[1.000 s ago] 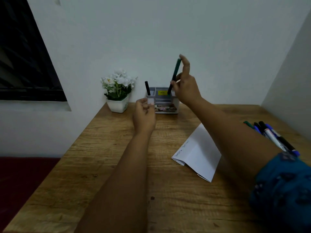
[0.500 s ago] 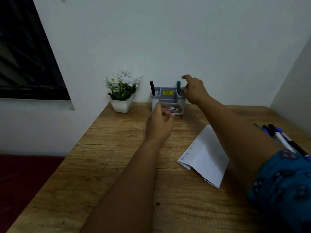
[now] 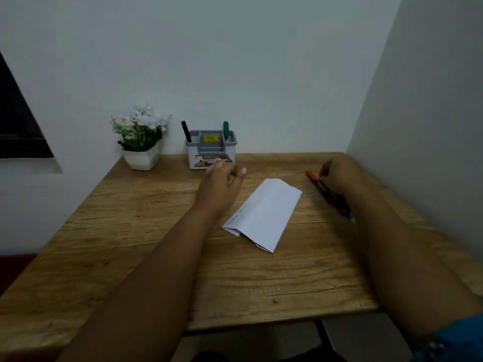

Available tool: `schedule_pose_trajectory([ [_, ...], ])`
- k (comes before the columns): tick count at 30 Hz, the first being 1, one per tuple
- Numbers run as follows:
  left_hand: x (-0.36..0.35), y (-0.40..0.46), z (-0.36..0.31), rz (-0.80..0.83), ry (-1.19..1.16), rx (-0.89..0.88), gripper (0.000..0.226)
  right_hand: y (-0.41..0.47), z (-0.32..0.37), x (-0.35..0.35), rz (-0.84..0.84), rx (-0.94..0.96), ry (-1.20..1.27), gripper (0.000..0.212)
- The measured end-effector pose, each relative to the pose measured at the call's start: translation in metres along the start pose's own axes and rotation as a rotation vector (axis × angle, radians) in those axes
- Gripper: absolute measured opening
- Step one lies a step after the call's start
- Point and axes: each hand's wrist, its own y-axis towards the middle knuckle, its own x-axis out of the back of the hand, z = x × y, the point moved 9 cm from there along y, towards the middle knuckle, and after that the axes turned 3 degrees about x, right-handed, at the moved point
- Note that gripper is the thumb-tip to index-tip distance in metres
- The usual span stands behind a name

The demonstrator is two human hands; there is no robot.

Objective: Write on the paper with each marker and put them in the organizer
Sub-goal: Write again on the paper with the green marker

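A grey organizer stands at the back of the table, against the wall. A black marker stands in its left slot and a green marker in its right slot. The folded white paper lies mid-table with faint writing along its left edge. My left hand hovers just in front of the organizer, fingers loosely curled, holding nothing. My right hand is down at the right side of the table, its fingers curled onto a red-capped marker that lies there. Other dark markers lie partly hidden under my wrist.
A white pot of white flowers stands left of the organizer. The wooden table sits in a corner, with a wall along its right side and another behind. A dark window frame is at far left.
My right hand dropped the green marker into the organizer, let go and swung right and down to the loose markers. My left hand drew back slightly from the organizer.
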Motion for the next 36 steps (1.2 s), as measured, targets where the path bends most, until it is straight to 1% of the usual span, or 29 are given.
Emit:
schedule_pose_trajectory([
  [2,-0.004,-0.004,-0.003,0.02,0.0,-0.006,0.026,-0.007,-0.008,-0.005,-0.011,-0.014,0.011,0.013],
  [8,-0.01,-0.01,-0.004,0.09,-0.007,0.01,0.015,-0.009,0.0,-0.022,0.035,0.012,-0.02,0.014],
  [11,-0.009,-0.011,-0.007,0.119,0.015,-0.002,0.008,-0.014,0.013,-0.024,0.054,0.06,-0.01,0.023],
  [12,-0.009,-0.011,-0.008,0.125,0.05,-0.019,0.009,-0.017,0.023,-0.021,0.03,0.104,0.021,0.024],
  [13,-0.008,-0.011,-0.011,0.121,0.094,-0.044,0.015,-0.019,0.035,-0.018,-0.005,0.174,0.062,0.022],
  [15,-0.002,-0.013,-0.023,0.078,0.189,-0.139,0.034,-0.033,0.072,-0.012,-0.071,0.422,0.085,0.014],
  [17,-0.001,-0.013,-0.038,0.066,0.279,-0.262,0.05,-0.055,0.112,-0.016,-0.11,0.696,0.056,0.015],
  [18,-0.005,-0.012,-0.04,0.099,0.324,-0.276,0.049,-0.064,0.127,-0.02,-0.118,0.778,0.049,0.015],
  [19,-0.01,-0.01,-0.038,0.158,0.36,-0.251,0.041,-0.07,0.138,-0.025,-0.128,0.831,0.033,0.015],
  [21,-0.019,-0.01,-0.025,0.315,0.346,-0.151,0.024,-0.078,0.156,-0.037,-0.136,0.898,-0.035,0.017],
  [23,-0.02,-0.013,-0.018,0.415,0.257,-0.128,0.018,-0.082,0.164,-0.047,-0.102,0.932,-0.069,0.014],
  [25,-0.016,-0.016,-0.015,0.45,0.204,-0.145,0.015,-0.087,0.168,-0.051,-0.064,0.99,-0.046,0.013],
  [28,-0.011,-0.015,-0.01,0.455,0.146,-0.095,0.019,-0.09,0.17,-0.049,-0.047,1.035,-0.003,0.017],
  [31,-0.005,-0.012,-0.007,0.411,0.182,-0.061,0.023,-0.088,0.168,-0.045,-0.059,1.048,0.029,0.019],
  [33,0.001,-0.011,-0.007,0.359,0.195,-0.056,0.021,-0.085,0.164,-0.043,-0.082,1.041,0.015,0.027],
  [34,0.004,-0.011,-0.006,0.331,0.166,-0.045,0.02,-0.082,0.162,-0.043,-0.077,1.024,0.008,0.033],
  [36,0.01,-0.01,0.005,0.291,0.052,0.046,0.026,-0.074,0.153,-0.042,-0.046,0.966,0.006,0.051],
])
